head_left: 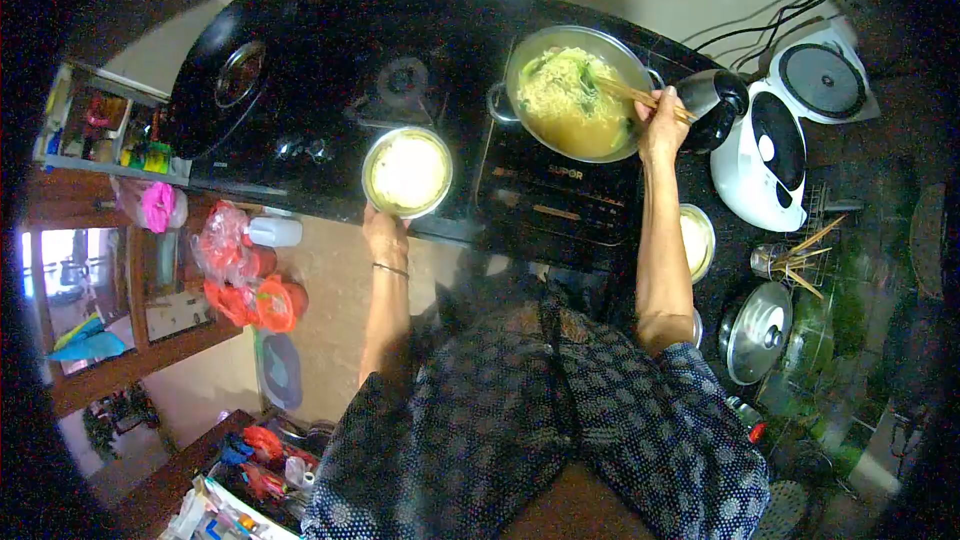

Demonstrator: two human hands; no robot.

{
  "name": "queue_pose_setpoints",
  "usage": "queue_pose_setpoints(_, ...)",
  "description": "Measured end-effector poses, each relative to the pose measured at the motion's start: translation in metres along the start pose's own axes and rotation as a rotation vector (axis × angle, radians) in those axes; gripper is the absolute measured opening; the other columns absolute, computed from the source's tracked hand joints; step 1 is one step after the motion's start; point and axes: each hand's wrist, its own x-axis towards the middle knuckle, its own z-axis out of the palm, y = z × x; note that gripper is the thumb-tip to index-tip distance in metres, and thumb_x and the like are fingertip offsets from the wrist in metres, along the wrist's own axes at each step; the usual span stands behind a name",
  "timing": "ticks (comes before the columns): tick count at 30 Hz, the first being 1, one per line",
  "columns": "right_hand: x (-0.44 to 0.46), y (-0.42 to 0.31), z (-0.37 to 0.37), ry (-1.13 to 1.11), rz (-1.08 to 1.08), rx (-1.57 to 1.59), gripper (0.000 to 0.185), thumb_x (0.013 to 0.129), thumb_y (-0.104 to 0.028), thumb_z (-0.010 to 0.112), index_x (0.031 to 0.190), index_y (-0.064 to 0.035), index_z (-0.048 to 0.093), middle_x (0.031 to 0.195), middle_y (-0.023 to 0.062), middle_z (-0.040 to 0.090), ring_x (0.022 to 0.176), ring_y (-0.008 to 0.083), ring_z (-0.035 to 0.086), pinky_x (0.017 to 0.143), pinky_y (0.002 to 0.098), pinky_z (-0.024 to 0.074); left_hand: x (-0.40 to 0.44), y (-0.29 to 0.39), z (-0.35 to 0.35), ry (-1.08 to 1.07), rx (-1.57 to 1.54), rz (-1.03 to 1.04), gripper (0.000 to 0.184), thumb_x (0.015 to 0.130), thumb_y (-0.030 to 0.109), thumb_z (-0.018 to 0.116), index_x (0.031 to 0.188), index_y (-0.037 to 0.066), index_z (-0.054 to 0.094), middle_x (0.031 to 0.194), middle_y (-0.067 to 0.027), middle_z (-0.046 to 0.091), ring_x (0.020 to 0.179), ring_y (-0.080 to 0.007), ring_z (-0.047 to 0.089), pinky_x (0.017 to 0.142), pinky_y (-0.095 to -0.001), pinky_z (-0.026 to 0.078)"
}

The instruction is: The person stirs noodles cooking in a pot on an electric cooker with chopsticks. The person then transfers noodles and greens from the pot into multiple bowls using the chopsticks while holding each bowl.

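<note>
My right hand (pixel 660 123) is closed around a pair of wooden chopsticks (pixel 628 92), whose far ends reach into a metal pot (pixel 516 48). Noodles (pixel 568 78) with green leaves lie in yellowish broth (pixel 577 133) inside it. On the left, my left hand (pixel 385 230) grips the near rim of a round bowl (pixel 448 176), beside the gas burner. The bowl's inside looks pale and overexposed, so its contents are hard to make out. The fingers under the bowl are partly hidden.
Right of the pot are a black-and-steel kettle (pixel 712 105) and a white rice cooker (pixel 745 175) with its lid raised. Nearer stand another bowl (pixel 697 243), a chopstick holder (pixel 770 260) and a glass lid (pixel 757 333). A black wok lid (pixel 240 75) lies far left.
</note>
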Motion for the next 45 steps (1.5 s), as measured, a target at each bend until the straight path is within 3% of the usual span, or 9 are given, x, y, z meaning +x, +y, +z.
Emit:
queue_pose_setpoints(7, 0.008, -0.027, -0.013, 0.033, -0.047, 0.037, 0.028, 0.095, -0.028, 0.050, 0.086, -0.0016, 0.055, 0.080, 0.0069, 0.058, 0.068, 0.0152, 0.059, 0.061, 0.0274, 0.0553, -0.002, 0.002, 0.004, 0.073, -0.014, 0.067, 0.046, 0.077, -0.016, 0.039, 0.121, -0.003, 0.046, 0.104, -0.0147, 0.059, 0.084, -0.0225, 0.062, 0.061, -0.0323, 0.054)
queue_pose_setpoints(14, 0.002, 0.017, -0.009, -0.207, -0.067, -0.204, 0.027, 0.094, -0.027, 0.051, 0.091, -0.0007, 0.056, 0.083, 0.0062, 0.058, 0.072, 0.0143, 0.059, 0.064, 0.0269, 0.0536, -0.029, 0.033, 0.034, -0.051, -0.030, 0.068, 0.046, 0.079, -0.015, 0.039, 0.123, -0.004, 0.044, 0.105, -0.0181, 0.059, 0.081, -0.0262, 0.065, 0.061, -0.0352, 0.060)
queue_pose_setpoints(18, -0.003, 0.010, -0.001, 0.024, -0.030, 0.064, 0.029, 0.094, -0.029, 0.052, 0.085, -0.0005, 0.053, 0.078, 0.0079, 0.058, 0.068, 0.0155, 0.060, 0.061, 0.0265, 0.0561, -0.047, 0.052, 0.065, -0.191, 0.007, 0.010, 0.041, 0.081, -0.013, 0.042, 0.120, -0.003, 0.048, 0.104, -0.0189, 0.060, 0.077, -0.0249, 0.066, 0.057, -0.0324, 0.061)
queue_pose_setpoints(23, 0.004, -0.013, -0.009, 0.030, 0.062, 0.309, 0.030, 0.096, -0.031, 0.046, 0.089, -0.0010, 0.050, 0.089, 0.0097, 0.053, 0.080, 0.0238, 0.062, 0.079, 0.0394, 0.0566, -0.065, 0.059, 0.095, -0.308, -0.048, -0.021, 0.047, 0.075, -0.015, 0.045, 0.121, -0.003, 0.047, 0.099, -0.0189, 0.062, 0.073, -0.0249, 0.066, 0.055, -0.0313, 0.061)
queue_pose_setpoints(25, 0.005, -0.018, -0.013, -0.005, 0.046, 0.277, 0.030, 0.096, -0.030, 0.046, 0.089, -0.0016, 0.051, 0.087, 0.0089, 0.054, 0.080, 0.0220, 0.061, 0.076, 0.0368, 0.0569, -0.067, 0.058, 0.103, -0.350, -0.007, -0.047, 0.045, 0.075, -0.012, 0.046, 0.119, 0.001, 0.050, 0.097, -0.0127, 0.064, 0.071, -0.0198, 0.066, 0.048, -0.0265, 0.056)
queue_pose_setpoints(29, 0.006, -0.011, -0.021, -0.062, -0.016, 0.073, 0.027, 0.096, -0.028, 0.047, 0.087, -0.0028, 0.053, 0.085, 0.0071, 0.055, 0.077, 0.0182, 0.060, 0.065, 0.0287, 0.0564, -0.071, 0.053, 0.111, -0.354, 0.025, -0.079, 0.044, 0.075, -0.012, 0.048, 0.116, 0.002, 0.052, 0.096, -0.0115, 0.064, 0.072, -0.0189, 0.066, 0.049, -0.0270, 0.057)
queue_pose_setpoints(34, -0.012, 0.005, -0.011, -0.124, 0.002, -0.110, 0.026, 0.094, -0.027, 0.052, 0.092, -0.0013, 0.057, 0.089, 0.0081, 0.058, 0.079, 0.0172, 0.061, 0.065, 0.0277, 0.0556, -0.069, 0.047, 0.109, -0.382, 0.057, -0.091, 0.045, 0.074, -0.011, 0.049, 0.115, 0.005, 0.054, 0.093, -0.0085, 0.065, 0.068, -0.0161, 0.064, 0.048, -0.0248, 0.054)
queue_pose_setpoints(42, 0.000, -0.010, -0.014, 0.003, 0.056, 0.248, 0.030, 0.094, -0.031, 0.051, 0.089, -0.0018, 0.051, 0.082, 0.0092, 0.056, 0.069, 0.0215, 0.061, 0.069, 0.0352, 0.0575, -0.082, 0.053, 0.118, -0.294, 0.010, -0.121, 0.043, 0.071, -0.015, 0.045, 0.111, 0.000, 0.051, 0.090, -0.0124, 0.063, 0.061, -0.0169, 0.061, 0.043, -0.0240, 0.050)
queue_pose_setpoints(45, 0.000, -0.036, -0.022, 0.002, -0.023, 0.254, 0.031, 0.094, -0.031, 0.051, 0.085, -0.0014, 0.052, 0.082, 0.0092, 0.056, 0.070, 0.0225, 0.062, 0.071, 0.0372, 0.0584, -0.073, 0.047, 0.110, -0.418, 0.004, -0.089, 0.043, 0.072, -0.015, 0.045, 0.112, 0.000, 0.051, 0.092, -0.0133, 0.062, 0.064, -0.0190, 0.063, 0.047, -0.0271, 0.055)
